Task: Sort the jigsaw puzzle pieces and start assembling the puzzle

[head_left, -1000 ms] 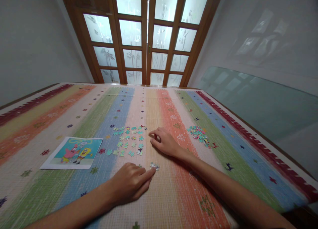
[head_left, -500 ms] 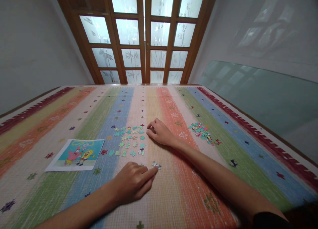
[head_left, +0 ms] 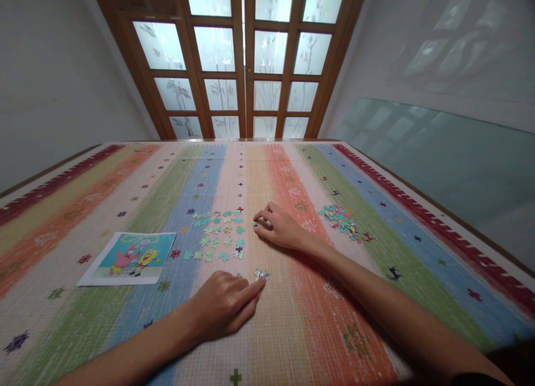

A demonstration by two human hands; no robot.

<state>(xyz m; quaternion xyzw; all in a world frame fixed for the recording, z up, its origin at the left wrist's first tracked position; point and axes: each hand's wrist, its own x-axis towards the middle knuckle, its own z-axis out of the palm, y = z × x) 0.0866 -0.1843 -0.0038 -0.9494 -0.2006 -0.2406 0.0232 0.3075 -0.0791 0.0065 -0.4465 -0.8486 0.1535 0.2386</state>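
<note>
My left hand [head_left: 228, 305] rests on the tablecloth with its index finger stretched out and the other fingers curled. That fingertip touches a small cluster of silvery puzzle pieces [head_left: 261, 273]. Beyond it, my right hand [head_left: 278, 226] hovers low or rests just right of the laid-out puzzle pieces [head_left: 215, 242], its thumb and index finger apart. I see nothing held between them. The laid-out pieces are mostly teal and green, lying separately in loose rows. Farther right lies a heap of mixed puzzle pieces [head_left: 340, 220].
A printed cartoon picture [head_left: 129, 259] lies left of the rows. Under everything spreads a striped tablecloth [head_left: 267, 347] with small printed figures. Wooden doors with frosted panes [head_left: 246, 68] stand behind the table, and a glass panel [head_left: 418, 146] leans at the right wall.
My right hand has shifted slightly right, away from the rows of pieces, and its thumb and index finger have parted. My left hand has hardly moved.
</note>
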